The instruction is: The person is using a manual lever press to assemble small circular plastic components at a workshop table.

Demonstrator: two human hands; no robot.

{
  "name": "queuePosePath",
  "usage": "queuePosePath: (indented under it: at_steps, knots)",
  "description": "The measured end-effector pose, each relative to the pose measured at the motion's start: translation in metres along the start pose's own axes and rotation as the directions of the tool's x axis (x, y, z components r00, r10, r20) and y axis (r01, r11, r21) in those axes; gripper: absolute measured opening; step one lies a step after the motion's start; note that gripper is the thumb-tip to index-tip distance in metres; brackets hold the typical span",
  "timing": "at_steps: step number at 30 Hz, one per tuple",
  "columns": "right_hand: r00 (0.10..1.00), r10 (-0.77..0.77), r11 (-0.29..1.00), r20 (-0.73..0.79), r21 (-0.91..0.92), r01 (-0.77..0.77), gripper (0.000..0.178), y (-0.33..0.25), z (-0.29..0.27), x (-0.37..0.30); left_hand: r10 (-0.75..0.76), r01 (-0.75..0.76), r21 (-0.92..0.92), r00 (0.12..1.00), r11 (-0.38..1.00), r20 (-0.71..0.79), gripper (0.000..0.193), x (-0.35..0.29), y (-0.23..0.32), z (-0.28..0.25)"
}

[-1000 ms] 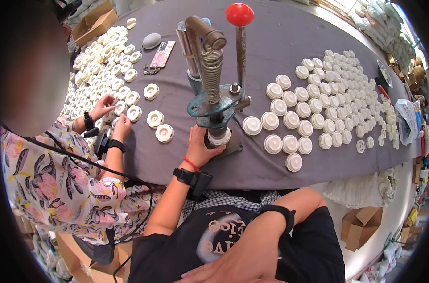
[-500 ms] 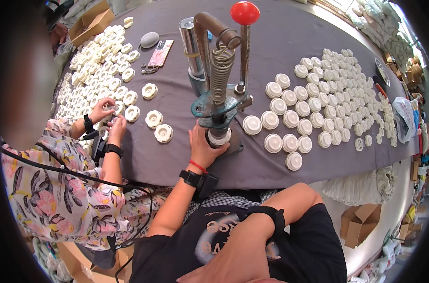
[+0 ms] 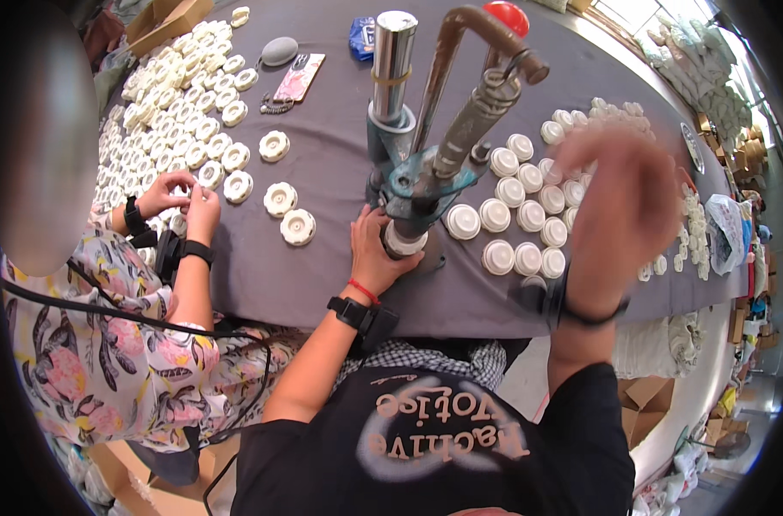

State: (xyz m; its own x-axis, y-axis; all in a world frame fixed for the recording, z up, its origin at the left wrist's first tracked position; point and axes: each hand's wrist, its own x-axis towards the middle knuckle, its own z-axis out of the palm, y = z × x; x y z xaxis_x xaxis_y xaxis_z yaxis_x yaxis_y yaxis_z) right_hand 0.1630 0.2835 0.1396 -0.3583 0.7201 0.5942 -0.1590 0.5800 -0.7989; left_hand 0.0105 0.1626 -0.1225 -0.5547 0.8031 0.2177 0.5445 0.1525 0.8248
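A teal hand press (image 3: 426, 181) with a metal column, a coil spring and a red-knobbed lever (image 3: 508, 17) stands in front of me. My left hand (image 3: 379, 258) is closed around a white round plastic part (image 3: 404, 241) at the foot of the press. Raised over the table's right side, my right hand (image 3: 624, 202) is blurred by motion, so its fingers cannot be read. It hides some of the white round caps (image 3: 512, 191) spread there. Between the press and the left pile lie a few white scalloped rings (image 3: 298, 227).
At the left a co-worker's hands (image 3: 185, 198) handle something small beside a heap of white rings (image 3: 176, 120). A phone (image 3: 301, 77), a grey oval object (image 3: 280, 52) and a blue packet (image 3: 362, 39) lie farther back. A plastic bag (image 3: 725, 228) sits at the right edge.
My right hand has risen from in front of my chest to above the caps at right. The press's upper part and lever appear farther right. My left hand stays at the white part.
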Motion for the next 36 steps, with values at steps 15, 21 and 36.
queuePosePath:
  at_steps: [15, 21, 36]
  knots:
    - [0.556, 0.575, 0.817, 0.6, -0.465, -0.342, 0.076, 0.003, -0.053, -0.062, 0.019, -0.02, -0.079, 1.0, 0.997, -0.014, 0.075, -0.001, -0.022, 0.0]
    - [0.936, 0.276, 0.607, 0.218, -0.795, 0.006, 0.087, 0.174, 0.009, -0.192, 0.103, -0.102, -0.027, 0.992, 0.994, 0.07, 0.112, 0.0, -0.019, 0.006]
    - [0.997, 0.072, 0.868, 0.035, 0.491, -0.08, 0.041, 0.069, 0.044, 0.032, 0.098, -0.105, 0.159, 0.994, 0.982, 0.052, 0.07, 0.042, 0.026, -0.02]
